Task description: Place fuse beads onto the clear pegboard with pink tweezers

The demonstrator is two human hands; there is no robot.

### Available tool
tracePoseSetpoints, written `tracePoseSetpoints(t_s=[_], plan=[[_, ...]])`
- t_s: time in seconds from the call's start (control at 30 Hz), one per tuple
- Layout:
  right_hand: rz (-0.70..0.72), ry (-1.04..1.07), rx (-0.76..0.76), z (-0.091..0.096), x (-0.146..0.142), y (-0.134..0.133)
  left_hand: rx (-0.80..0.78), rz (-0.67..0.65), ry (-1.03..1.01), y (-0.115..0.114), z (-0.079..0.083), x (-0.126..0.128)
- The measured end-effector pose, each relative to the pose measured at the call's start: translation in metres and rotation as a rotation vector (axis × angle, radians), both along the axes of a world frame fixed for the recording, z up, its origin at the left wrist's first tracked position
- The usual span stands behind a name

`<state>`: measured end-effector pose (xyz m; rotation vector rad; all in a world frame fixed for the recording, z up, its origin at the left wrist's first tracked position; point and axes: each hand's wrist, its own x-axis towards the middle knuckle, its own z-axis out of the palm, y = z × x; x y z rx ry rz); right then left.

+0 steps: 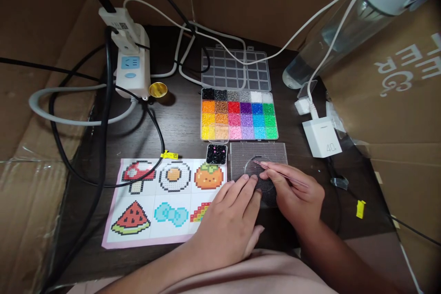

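Note:
My right hand (300, 197) grips a pair of thin pink tweezers (284, 176). Their tips touch down near a short dark arc of beads (255, 158) on the clear pegboard (237, 150). Flat across the lower left of that board lies my left hand (227, 220), fingers stretched out and its palm side hidden. Just left of the board stands a small clear tray of black beads (216, 156) with a few pink ones. Beyond it is the compartment box (246, 120) of beads sorted by colour. A pattern sheet (155, 198) with pixel pictures sits partly under my left hand.
A white power strip (133, 66) with plugs and looping cables stands at the left, beside a small gold-coloured cup (158, 90). A white charger (322, 137) and a clear bottle (339, 32) are at the right. Cardboard walls (241, 0) surround the dark table.

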<state>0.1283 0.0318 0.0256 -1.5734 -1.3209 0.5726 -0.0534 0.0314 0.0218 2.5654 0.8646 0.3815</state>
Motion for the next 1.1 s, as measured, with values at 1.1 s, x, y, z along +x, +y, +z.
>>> tracePoseSetpoints(t_s=[1.1], plan=[[-0.376, 0.1, -0.135, 0.019, -0.014, 0.003, 0.01, -0.021, 0.056, -0.002, 0.009, -0.003]])
